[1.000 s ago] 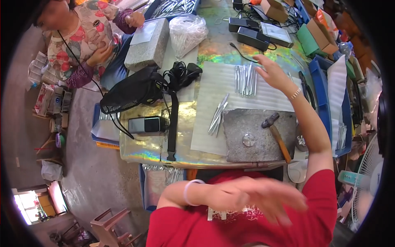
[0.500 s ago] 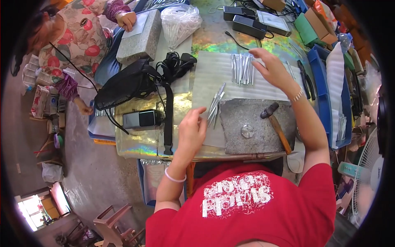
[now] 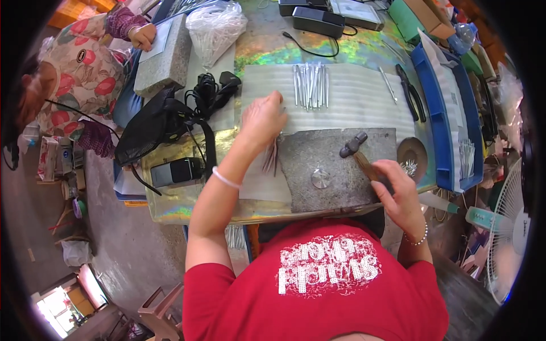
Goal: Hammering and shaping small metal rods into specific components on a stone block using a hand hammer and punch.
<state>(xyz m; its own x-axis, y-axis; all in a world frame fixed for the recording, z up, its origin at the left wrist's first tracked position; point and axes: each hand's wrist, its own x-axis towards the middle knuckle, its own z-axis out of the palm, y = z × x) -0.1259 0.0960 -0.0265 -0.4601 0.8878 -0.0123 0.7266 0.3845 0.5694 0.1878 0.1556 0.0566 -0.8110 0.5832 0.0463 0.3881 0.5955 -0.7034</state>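
Observation:
My right hand is closed around the lower end of the wooden handle of a hammer. The hammer lies on a grey stone slab, its head pointing away from me. A small shiny round metal piece sits on the slab, left of the handle. Over the left edge of the slab, my left hand has its fingers drawn together; whatever is in them is hidden. Below that hand lies a small pile of thin metal rods. Farther off, a row of silver rods rests on a white foam sheet.
Pliers and a blue tray stand at the right, beside a round dish. At left are a black bag, a power bank-like box and a stone block, where another person's hand rests.
My right hand has come back from the far row of rods to the hammer handle. My left hand has moved forward over the small rod pile, its fingers closing. The view has shifted slightly.

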